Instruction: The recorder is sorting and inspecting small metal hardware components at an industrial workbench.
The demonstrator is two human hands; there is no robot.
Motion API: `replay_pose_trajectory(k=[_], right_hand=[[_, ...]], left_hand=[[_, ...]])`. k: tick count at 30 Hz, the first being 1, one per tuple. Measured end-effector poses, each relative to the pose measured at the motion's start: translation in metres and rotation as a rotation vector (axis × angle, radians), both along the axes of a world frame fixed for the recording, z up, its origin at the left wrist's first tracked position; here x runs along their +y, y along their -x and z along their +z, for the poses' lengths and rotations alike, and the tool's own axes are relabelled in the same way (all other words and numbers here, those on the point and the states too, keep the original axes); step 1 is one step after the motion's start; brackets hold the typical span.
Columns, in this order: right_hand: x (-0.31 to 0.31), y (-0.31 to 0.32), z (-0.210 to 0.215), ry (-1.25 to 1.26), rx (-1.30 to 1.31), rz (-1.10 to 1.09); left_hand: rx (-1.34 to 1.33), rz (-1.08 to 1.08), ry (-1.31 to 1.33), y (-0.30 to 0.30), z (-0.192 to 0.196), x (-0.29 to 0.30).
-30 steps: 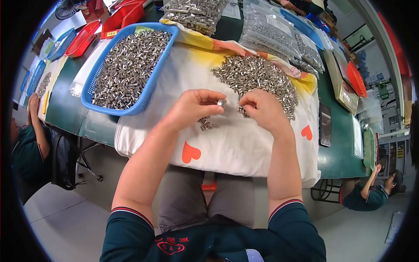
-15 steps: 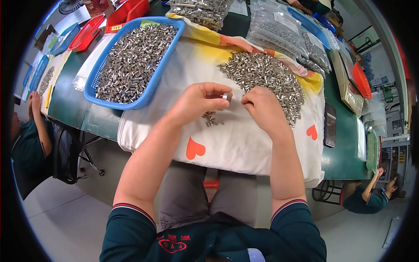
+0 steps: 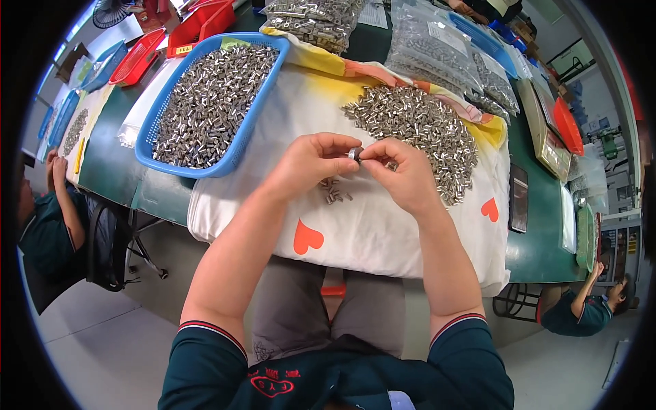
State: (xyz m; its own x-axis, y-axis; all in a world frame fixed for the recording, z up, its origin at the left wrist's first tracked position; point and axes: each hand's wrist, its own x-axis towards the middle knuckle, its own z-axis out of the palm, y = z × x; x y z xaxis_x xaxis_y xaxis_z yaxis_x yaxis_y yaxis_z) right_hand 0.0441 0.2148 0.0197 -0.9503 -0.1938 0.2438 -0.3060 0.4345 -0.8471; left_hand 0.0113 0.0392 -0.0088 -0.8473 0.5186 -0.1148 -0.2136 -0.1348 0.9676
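Between the thumb and fingers of my left hand is a small round metal piece, like a ring. My right hand is closed in a pinch, its fingertips against that ring; what the tips hold is too small to make out. A small metal cylinder shows within the right hand's curled fingers. Beyond the right hand spreads a big pile of short metal cylinders on a white cloth with red hearts. Several loose cylinders lie below my left hand.
A blue basket full of metal cylinders stands at the left. Bags of metal parts lie at the back. A dark phone-like slab rests on the green table at the right. Other people sit at far left and right.
My right hand has moved left from beside the pile, and its fingertips now meet the ring in my left hand. The left hand has stayed nearly in place.
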Motion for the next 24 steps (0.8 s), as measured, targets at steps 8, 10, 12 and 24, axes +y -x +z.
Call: replay_pose_trajectory(k=[8, 10, 12, 24], right_hand=[[-0.009, -0.005, 0.003, -0.314, 0.184, -0.073], [-0.01, -0.005, -0.002, -0.303, 0.212, -0.08], [-0.008, -0.003, -0.002, -0.291, 0.244, -0.083], [0.022, 0.009, 0.006, -0.204, -0.017, -0.213]], left_hand=[[0.038, 0.043, 0.043, -0.002, -0.003, 0.003], [0.038, 0.038, 0.06, -0.002, -0.001, 0.002], [0.04, 0.037, 0.077, -0.002, -0.001, 0.001], [0.047, -0.015, 0.121, -0.001, 0.003, 0.0]])
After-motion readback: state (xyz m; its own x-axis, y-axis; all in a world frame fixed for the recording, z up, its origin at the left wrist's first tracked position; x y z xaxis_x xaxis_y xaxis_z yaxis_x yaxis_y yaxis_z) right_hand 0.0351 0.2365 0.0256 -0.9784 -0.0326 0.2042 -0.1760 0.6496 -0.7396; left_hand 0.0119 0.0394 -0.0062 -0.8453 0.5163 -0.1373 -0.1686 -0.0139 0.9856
